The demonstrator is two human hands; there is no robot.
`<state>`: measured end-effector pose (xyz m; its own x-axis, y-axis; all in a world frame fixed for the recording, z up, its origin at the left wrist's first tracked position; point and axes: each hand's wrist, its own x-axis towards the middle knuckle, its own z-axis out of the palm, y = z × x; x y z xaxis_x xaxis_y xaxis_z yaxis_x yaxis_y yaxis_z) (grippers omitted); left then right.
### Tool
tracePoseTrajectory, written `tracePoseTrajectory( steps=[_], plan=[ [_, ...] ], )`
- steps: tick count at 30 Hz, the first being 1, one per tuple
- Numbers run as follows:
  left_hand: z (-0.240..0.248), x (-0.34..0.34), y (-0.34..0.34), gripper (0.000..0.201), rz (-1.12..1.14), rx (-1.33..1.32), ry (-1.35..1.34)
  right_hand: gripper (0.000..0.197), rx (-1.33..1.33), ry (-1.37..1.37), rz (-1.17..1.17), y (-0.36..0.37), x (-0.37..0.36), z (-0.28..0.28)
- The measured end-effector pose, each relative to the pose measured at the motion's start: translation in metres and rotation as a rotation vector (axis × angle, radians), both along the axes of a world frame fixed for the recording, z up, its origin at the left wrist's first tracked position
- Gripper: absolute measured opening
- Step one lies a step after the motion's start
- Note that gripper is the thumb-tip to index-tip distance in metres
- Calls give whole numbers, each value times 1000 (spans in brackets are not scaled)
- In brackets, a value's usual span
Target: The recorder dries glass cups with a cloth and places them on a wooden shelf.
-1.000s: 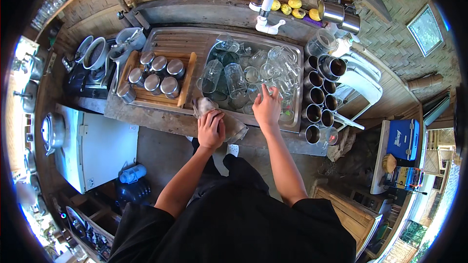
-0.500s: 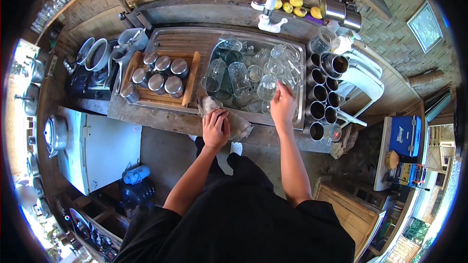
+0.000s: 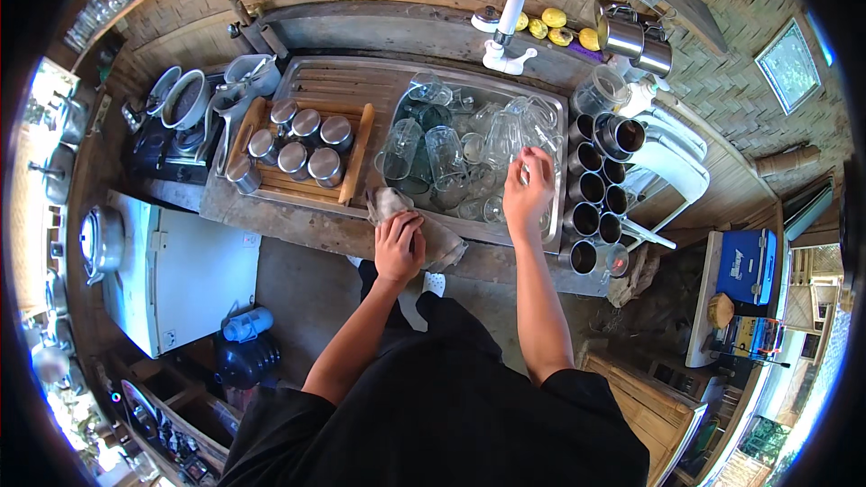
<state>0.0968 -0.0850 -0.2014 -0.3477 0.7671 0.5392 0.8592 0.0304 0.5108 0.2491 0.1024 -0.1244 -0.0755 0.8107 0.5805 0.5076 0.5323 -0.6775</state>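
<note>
My left hand (image 3: 399,245) rests on a grey-beige cloth (image 3: 442,243) at the counter's front edge, its fingers curled over the fabric. My right hand (image 3: 528,188) hovers over the right side of the metal sink (image 3: 552,207). Its fingers are loosely bent, with a gap at the thumb, and I see nothing between them. Just left of its fingertips, a clear glass (image 3: 503,140) leans among a pile of glassware. Tall glass mugs (image 3: 444,155) and a dark-tinted glass (image 3: 431,115) lie in the left part of the sink.
A wooden tray (image 3: 361,158) of metal-lidded jars (image 3: 293,160) stands left of the sink. Dark cups (image 3: 588,188) line its right side beside a white chair (image 3: 677,171). Behind are a white faucet (image 3: 507,36) and yellow fruits (image 3: 552,18). A white fridge (image 3: 194,271) stands at lower left.
My right hand has drawn slightly away from the glass at its fingertips, which now sits farther back and is seen side-on. The left hand stays on the cloth. The view has shifted slightly.
</note>
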Motion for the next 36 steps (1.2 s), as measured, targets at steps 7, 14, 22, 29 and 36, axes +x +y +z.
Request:
tracePoseTrajectory(
  steps=[7, 14, 22, 29, 36],
  plan=[
    [-1, 0, 1, 25, -2, 0, 12, 30, 276, 98, 63, 18, -16, 13],
    [-5, 0, -1, 29, -6, -13, 11, 30, 481, 113, 67, 22, -28, 54],
    [-1, -3, -6, 30, -39, -37, -14, 26, 383, 122, 159, -10, -35, 37],
    [10, -6, -4, 30, -40, -12, -243, 25, 130, 48, 312, -60, -39, -12],
    [-9, -16, 0, 52, 33, 87, -994, 16, 109, 98, 415, -88, -54, -27]
  ],
)
